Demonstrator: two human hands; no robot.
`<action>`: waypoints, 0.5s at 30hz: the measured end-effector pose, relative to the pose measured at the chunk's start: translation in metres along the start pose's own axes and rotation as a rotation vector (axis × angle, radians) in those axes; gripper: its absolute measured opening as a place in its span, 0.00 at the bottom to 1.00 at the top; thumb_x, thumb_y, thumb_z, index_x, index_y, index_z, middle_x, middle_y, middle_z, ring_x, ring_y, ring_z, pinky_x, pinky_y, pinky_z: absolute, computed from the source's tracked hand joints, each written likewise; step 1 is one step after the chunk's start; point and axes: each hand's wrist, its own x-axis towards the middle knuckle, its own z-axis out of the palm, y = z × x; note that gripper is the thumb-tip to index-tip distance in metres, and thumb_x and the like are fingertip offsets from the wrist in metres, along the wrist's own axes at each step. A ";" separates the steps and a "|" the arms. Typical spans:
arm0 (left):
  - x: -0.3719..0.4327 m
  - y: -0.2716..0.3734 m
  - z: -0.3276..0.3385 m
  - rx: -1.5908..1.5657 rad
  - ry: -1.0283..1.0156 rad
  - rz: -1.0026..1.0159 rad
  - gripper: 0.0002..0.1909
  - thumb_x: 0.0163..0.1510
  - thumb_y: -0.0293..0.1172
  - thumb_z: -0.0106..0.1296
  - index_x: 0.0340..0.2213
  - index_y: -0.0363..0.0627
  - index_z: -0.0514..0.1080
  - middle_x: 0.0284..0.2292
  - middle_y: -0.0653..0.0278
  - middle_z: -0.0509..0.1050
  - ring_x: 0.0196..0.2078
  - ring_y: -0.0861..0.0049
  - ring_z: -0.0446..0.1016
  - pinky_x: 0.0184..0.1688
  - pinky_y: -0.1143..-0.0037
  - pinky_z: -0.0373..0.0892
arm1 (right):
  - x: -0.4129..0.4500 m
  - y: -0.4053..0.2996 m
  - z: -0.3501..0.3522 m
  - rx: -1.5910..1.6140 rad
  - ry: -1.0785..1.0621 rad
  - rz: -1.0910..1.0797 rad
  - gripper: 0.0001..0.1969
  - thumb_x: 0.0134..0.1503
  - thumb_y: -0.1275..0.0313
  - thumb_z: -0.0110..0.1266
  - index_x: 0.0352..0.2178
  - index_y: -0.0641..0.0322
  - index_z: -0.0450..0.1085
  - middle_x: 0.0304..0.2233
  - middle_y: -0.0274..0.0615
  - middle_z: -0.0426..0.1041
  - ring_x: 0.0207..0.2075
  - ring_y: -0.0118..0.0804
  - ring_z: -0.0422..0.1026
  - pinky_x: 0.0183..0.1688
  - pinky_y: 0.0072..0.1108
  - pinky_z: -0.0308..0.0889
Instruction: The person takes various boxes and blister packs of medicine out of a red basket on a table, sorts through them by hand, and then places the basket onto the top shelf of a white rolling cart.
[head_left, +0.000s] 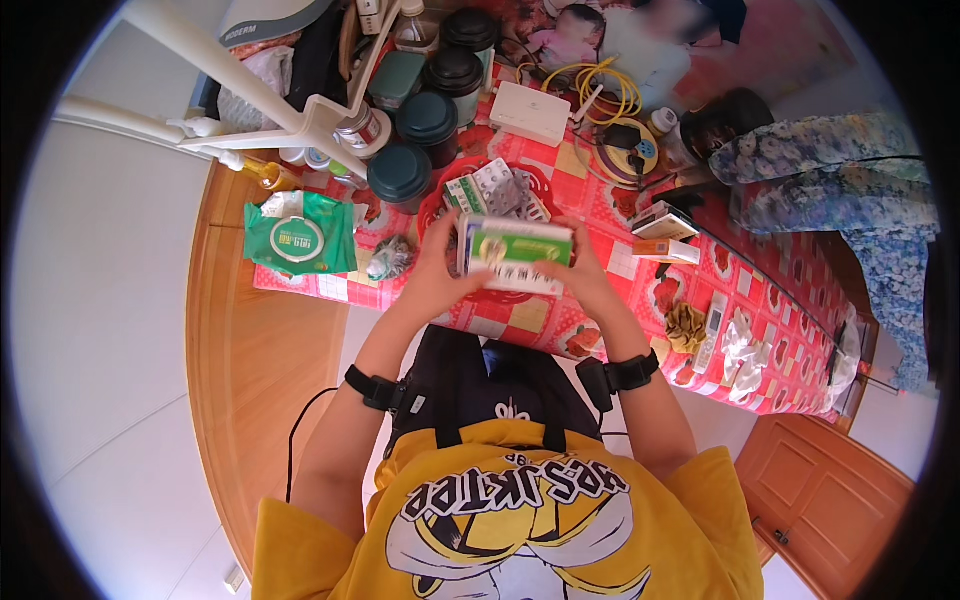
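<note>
Both hands grip a stack of medicine boxes (517, 251), the top one green and white with printed writing. My left hand (442, 270) presses its left end, thumb along the near edge. At the right end my right hand (583, 266) holds on, its thumb lying over the top box. Beneath and behind the stack is a red plastic basket (541, 178) with an openwork rim. Silver blister packs (499, 187) and another green-and-white box (465, 195) lie in it. The stack hides the basket's near part.
Left of the basket lie a green wet-wipe pack (300, 234) and a knotted plastic bag (391, 257). Dark-lidded canisters (400, 176) and a white router (529, 112) stand behind. Small boxes (666, 251), a scrunchie (685, 328) and a remote control (710, 332) are on the right. Another person's patterned clothing (825, 165) shows beyond.
</note>
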 end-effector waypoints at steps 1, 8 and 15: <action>0.002 0.003 0.001 -0.297 0.099 -0.078 0.43 0.40 0.31 0.63 0.55 0.42 0.53 0.55 0.48 0.54 0.58 0.60 0.56 0.55 0.67 0.60 | 0.002 0.001 0.000 0.207 0.080 0.023 0.35 0.45 0.73 0.63 0.52 0.63 0.51 0.46 0.47 0.63 0.47 0.37 0.66 0.47 0.23 0.64; 0.073 -0.017 0.005 -0.163 0.190 -0.146 0.34 0.44 0.35 0.57 0.52 0.38 0.58 0.48 0.45 0.64 0.41 0.65 0.71 0.39 0.74 0.70 | 0.034 -0.004 0.020 0.274 0.344 0.089 0.31 0.50 0.67 0.59 0.50 0.71 0.52 0.43 0.48 0.65 0.45 0.35 0.66 0.45 0.21 0.64; 0.078 -0.029 0.006 0.354 0.238 -0.102 0.32 0.44 0.45 0.52 0.48 0.39 0.64 0.42 0.44 0.69 0.49 0.53 0.64 0.53 0.63 0.56 | 0.064 0.020 0.032 0.017 0.485 -0.153 0.33 0.57 0.73 0.47 0.59 0.70 0.41 0.54 0.59 0.56 0.54 0.45 0.60 0.55 0.26 0.55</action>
